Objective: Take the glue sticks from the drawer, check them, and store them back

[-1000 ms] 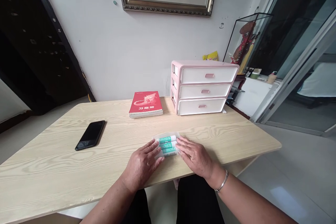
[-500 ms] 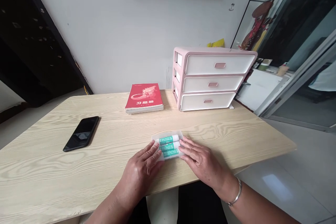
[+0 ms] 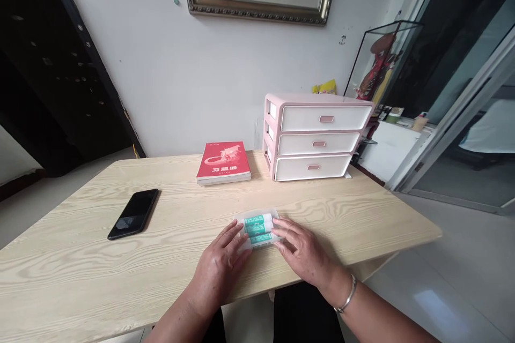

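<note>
A shallow translucent plastic tray (image 3: 256, 212) lies on the table near its front edge. Three white tubes with green labels (image 3: 258, 229) sit side by side in it; their exact kind is too small to read. My left hand (image 3: 223, 257) holds the tray's left end, fingers over the rim and thumb along the near side. At the opposite end, my right hand (image 3: 303, 252) has its fingertips on the rim and the tube ends, thumb at the near corner. Part of the tray's short sides is hidden under the fingers.
A black phone (image 3: 133, 214) lies at the left on the wooden table (image 3: 181, 209). Red-covered books (image 3: 224, 163) are stacked at the back, beside a pink and white drawer unit (image 3: 317, 142). Behind the table is a wall with a framed picture (image 3: 257, 8).
The view has tilted up a little, showing more of the picture frame. Both hands stay at the tray's ends; the right fingers have eased slightly. The tubes remain in the tray.
</note>
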The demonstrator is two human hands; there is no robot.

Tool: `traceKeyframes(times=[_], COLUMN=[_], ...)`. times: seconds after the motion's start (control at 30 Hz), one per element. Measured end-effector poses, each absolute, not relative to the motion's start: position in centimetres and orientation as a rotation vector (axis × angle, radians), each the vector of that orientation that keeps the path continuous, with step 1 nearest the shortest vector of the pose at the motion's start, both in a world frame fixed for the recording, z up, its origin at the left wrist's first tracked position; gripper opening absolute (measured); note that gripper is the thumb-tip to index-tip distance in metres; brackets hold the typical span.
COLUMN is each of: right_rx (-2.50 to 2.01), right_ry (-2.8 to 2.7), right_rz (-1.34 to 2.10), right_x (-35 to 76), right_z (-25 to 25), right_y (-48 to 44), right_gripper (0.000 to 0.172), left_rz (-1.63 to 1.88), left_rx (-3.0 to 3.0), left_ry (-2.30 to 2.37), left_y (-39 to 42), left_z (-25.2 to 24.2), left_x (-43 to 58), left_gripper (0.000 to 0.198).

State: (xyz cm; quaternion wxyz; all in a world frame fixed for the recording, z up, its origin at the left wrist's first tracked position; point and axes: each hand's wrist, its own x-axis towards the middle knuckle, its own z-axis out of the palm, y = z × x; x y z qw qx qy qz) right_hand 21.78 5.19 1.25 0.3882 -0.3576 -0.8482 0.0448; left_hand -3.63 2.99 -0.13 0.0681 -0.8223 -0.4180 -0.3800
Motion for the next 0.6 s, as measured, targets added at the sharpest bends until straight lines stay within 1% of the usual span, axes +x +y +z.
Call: traceKeyframes(times=[0.13, 0.23, 0.3, 0.33, 0.43, 0.5, 0.6], right_rx=[-0.924, -0.972, -1.034, -1.068, -1.111, -1.104, -1.084], right_ry=[-2.116, -1.934, -1.672, -1.502, -1.002, -0.756, -0.58], right_rz=[0.203, 0.35, 0.54, 0.646, 0.917, 1.044, 1.132], right_x=[21.9, 22.1, 22.2, 22.3, 23.0, 23.9, 25.5], right_z=[1.5, 1.0, 0.5, 0.3, 0.5, 1.2, 2.4], right_y=[4.6, 4.9, 6.0, 6.7, 9.5, 11.6, 14.6], right_gripper=[0.039, 0.034, 0.027, 0.027, 0.035, 0.035, 0.029], left_rz=[-1.063, -0.971, -0.901, -0.858, -0.694, -0.592, -0.534], left_rx=[-2.519, -2.546, -2.574, -2.596, -2.698, -2.77, -2.801], left_ry=[-1.391, -1.426, -1.5, -1.549, -1.699, -1.756, -1.812], left_y=[2.7, 3.1, 3.9, 4.3, 5.5, 5.9, 6.1], left_z=[0.4, 0.8, 1.4, 1.8, 3.3, 4.4, 5.5], left_x=[-3.7, -3.6, -3.3, -3.1, -2.3, -1.9, -1.4], left_gripper=[0.027, 0.032, 0.043, 0.051, 0.072, 0.078, 0.081])
